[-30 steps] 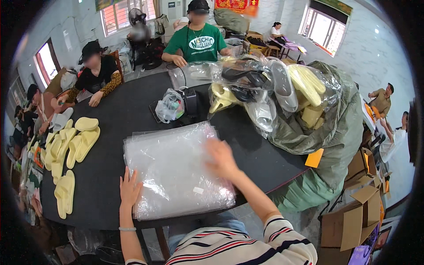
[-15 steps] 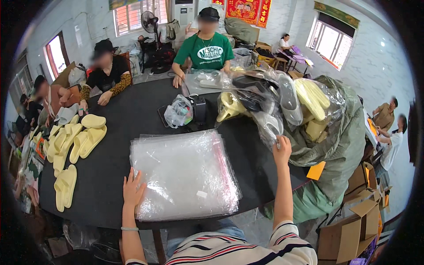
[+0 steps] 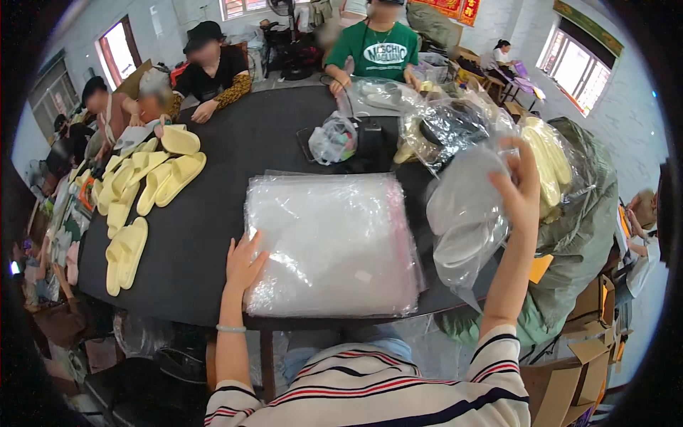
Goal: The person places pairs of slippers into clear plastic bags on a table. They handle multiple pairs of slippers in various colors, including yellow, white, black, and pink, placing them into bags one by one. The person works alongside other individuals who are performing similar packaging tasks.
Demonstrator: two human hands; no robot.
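Head view: left hand (image 3: 244, 265) lies flat, fingers spread, pressing the near left edge of a stack of clear bags (image 3: 333, 244) on the dark tabletop (image 3: 235, 153); it grasps nothing. Right hand (image 3: 519, 188) is raised well to the right of the stack, fingers pinched on a clear bagged pair of grey slippers (image 3: 466, 213), which hangs below and left of that hand, over the tabletop's right edge. Just beyond the right hand, a heap of bagged slippers (image 3: 462, 124), yellow and dark pairs among them, spills from a green sack (image 3: 583, 235) standing to its right. Far left of the left hand, loose yellow slippers (image 3: 153, 181) lie in rows on the tabletop. Ahead of the stack, a small crumpled bag (image 3: 333, 139) beside a black object. Other people sit at the far rim: one in a green shirt (image 3: 380, 50), one in a black hat (image 3: 206, 64), others at far left. Cardboard boxes (image 3: 590, 341) on the floor, lower right of the right hand.
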